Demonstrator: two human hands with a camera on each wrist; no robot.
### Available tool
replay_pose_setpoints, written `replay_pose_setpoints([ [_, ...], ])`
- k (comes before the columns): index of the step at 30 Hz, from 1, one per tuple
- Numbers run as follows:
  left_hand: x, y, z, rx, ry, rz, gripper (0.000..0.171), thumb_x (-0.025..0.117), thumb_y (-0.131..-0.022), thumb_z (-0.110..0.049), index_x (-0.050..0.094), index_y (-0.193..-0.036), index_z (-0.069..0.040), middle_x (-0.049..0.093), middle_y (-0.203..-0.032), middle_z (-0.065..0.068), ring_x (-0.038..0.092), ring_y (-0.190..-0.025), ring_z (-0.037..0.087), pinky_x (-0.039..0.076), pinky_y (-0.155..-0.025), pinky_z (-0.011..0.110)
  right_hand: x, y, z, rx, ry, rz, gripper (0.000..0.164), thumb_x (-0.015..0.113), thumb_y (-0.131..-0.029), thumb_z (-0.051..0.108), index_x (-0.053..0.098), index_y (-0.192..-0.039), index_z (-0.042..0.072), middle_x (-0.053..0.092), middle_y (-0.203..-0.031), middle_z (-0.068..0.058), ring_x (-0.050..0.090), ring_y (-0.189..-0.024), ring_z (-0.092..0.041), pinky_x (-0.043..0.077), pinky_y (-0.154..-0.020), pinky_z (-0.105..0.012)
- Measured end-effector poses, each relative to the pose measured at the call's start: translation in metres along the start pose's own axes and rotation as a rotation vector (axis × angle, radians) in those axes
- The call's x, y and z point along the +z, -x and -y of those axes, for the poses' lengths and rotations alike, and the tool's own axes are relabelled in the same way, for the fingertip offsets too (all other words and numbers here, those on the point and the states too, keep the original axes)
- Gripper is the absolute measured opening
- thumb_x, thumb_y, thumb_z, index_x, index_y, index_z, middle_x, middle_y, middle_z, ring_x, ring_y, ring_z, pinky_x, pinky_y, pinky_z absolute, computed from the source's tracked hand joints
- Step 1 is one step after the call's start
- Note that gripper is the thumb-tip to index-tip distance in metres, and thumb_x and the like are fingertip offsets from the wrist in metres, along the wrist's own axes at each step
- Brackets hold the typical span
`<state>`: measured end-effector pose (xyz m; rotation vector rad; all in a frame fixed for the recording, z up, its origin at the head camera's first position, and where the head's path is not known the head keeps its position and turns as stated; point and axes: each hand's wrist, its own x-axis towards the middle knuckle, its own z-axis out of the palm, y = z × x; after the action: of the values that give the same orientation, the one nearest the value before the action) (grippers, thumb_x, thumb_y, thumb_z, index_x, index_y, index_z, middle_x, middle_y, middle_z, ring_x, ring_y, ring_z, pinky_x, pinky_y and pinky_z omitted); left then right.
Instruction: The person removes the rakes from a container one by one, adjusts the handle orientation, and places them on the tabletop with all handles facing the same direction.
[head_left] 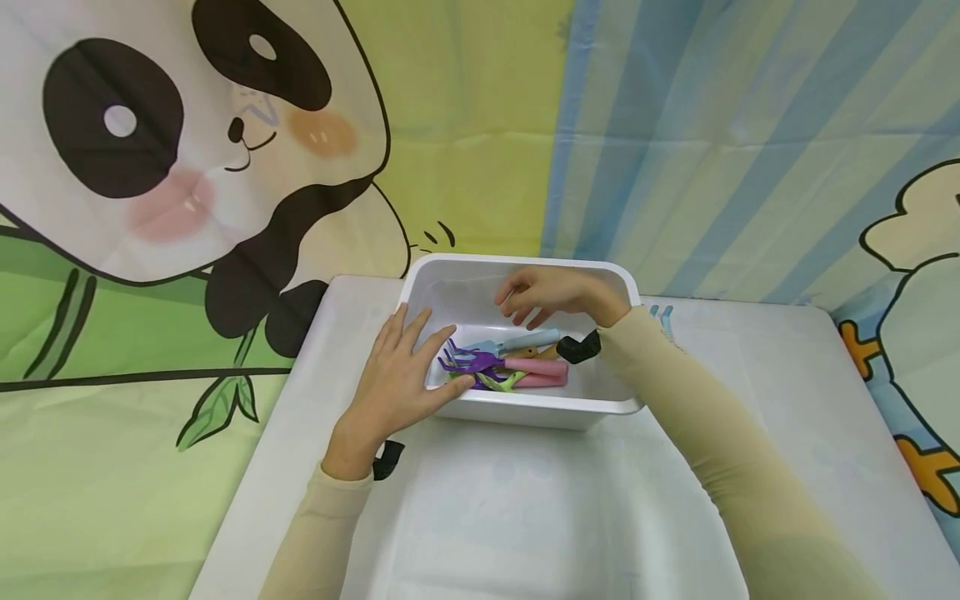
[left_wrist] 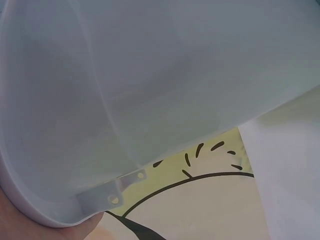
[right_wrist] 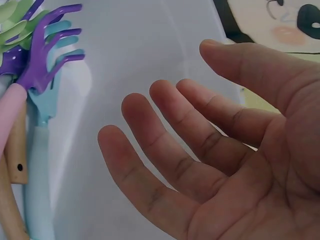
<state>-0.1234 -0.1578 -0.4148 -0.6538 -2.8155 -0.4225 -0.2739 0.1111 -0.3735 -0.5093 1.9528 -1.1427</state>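
A white plastic bin (head_left: 517,407) holds a small pile of garden hand tools. On top lies a purple hand rake (head_left: 472,361) with a pink handle (head_left: 536,367). A tool with a light blue handle (head_left: 531,339), wooden handles (right_wrist: 18,145) and light green tool heads (right_wrist: 12,25) lie around it. My left hand (head_left: 392,377) rests at the bin's front left corner, fingers spread. The left wrist view shows part of that hand (left_wrist: 30,225) against the rim. My right hand (head_left: 557,292) hovers inside the bin above the tools, fingers loosely bent, palm bare.
The bin stands on a white-covered table (head_left: 517,508), near its back edge. Light blue tines (head_left: 662,317) show beyond the bin, by the right sleeve. A printed curtain (head_left: 465,125) with a cartoon panda hangs right behind the table. Black straps (head_left: 579,348) sit at the wrists.
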Motion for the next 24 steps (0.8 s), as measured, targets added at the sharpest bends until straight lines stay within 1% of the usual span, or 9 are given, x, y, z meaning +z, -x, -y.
replay_pose_setpoints([
  [4,0.002,0.0,0.0,0.009,-0.001,-0.013,0.083,0.047,-0.088,-0.078,0.055,-0.144,-0.018,0.036,-0.156,0.02,0.01,-0.149,0.043,0.01,-0.119,0.054,0.004,-0.012,-0.008,0.017,-0.004,0.015,0.035,0.062,-0.098,0.013,0.056,-0.128,-0.004,0.062,-0.115,-0.023,0.058,-0.11,-0.047,0.053,-0.09,-0.055],
  [7,0.002,-0.001,0.0,0.009,-0.006,-0.015,0.083,0.046,-0.088,-0.078,0.055,-0.144,-0.018,0.036,-0.156,0.02,0.01,-0.149,0.043,0.012,-0.119,0.056,0.007,-0.018,-0.016,0.025,0.011,0.035,0.038,0.061,-0.098,0.012,0.053,-0.13,-0.007,0.062,-0.116,-0.023,0.058,-0.109,-0.044,0.05,-0.093,-0.058],
  [11,0.002,-0.001,0.0,0.005,-0.012,-0.001,0.083,0.045,-0.088,-0.079,0.054,-0.145,-0.019,0.036,-0.156,0.019,0.009,-0.149,0.043,0.01,-0.12,0.054,0.01,-0.024,-0.026,0.077,0.052,0.058,0.033,0.063,-0.097,0.013,0.057,-0.126,-0.003,0.064,-0.111,-0.017,0.06,-0.109,-0.043,0.051,-0.092,-0.057],
  [15,0.001,-0.001,0.0,0.001,-0.015,0.011,0.083,0.045,-0.088,-0.079,0.054,-0.146,-0.019,0.035,-0.157,0.019,0.008,-0.15,0.043,0.009,-0.12,0.053,0.014,-0.029,-0.034,0.139,0.116,0.098,0.026,0.064,-0.097,0.015,0.061,-0.12,0.003,0.063,-0.115,-0.02,0.061,-0.107,-0.042,0.053,-0.09,-0.055],
  [17,0.0,-0.001,0.0,-0.002,-0.015,0.015,0.083,0.045,-0.088,-0.079,0.053,-0.146,-0.019,0.034,-0.157,0.019,0.008,-0.15,0.042,0.008,-0.12,0.053,0.016,-0.031,-0.037,0.161,0.145,0.125,0.029,0.064,-0.097,0.015,0.06,-0.122,0.002,0.063,-0.116,-0.022,0.061,-0.104,-0.04,0.053,-0.09,-0.054],
  [19,0.0,-0.001,0.0,-0.003,-0.014,0.014,0.084,0.045,-0.088,-0.079,0.053,-0.146,-0.019,0.034,-0.157,0.019,0.008,-0.15,0.042,0.007,-0.12,0.052,0.018,-0.032,-0.038,0.174,0.169,0.152,0.031,0.063,-0.097,0.015,0.058,-0.125,0.0,0.064,-0.11,-0.022,0.062,-0.096,-0.035,0.053,-0.088,-0.052],
  [21,0.0,-0.001,0.0,-0.002,-0.012,0.014,0.084,0.044,-0.088,-0.079,0.053,-0.146,-0.019,0.034,-0.157,0.019,0.007,-0.15,0.042,0.006,-0.121,0.051,0.02,-0.032,-0.039,0.183,0.175,0.172,0.032,0.063,-0.097,0.013,0.058,-0.126,-0.002,0.063,-0.099,-0.021,0.059,-0.087,-0.031,0.053,-0.084,-0.05],
  [24,0.0,-0.001,0.0,-0.006,-0.013,0.015,0.084,0.044,-0.088,-0.079,0.053,-0.146,-0.019,0.034,-0.157,0.019,0.007,-0.15,0.042,0.005,-0.121,0.05,0.022,-0.032,-0.041,0.185,0.191,0.194,0.031,0.062,-0.097,0.012,0.059,-0.124,-0.003,0.056,-0.086,-0.015,0.052,-0.079,-0.025,0.052,-0.078,-0.047],
])
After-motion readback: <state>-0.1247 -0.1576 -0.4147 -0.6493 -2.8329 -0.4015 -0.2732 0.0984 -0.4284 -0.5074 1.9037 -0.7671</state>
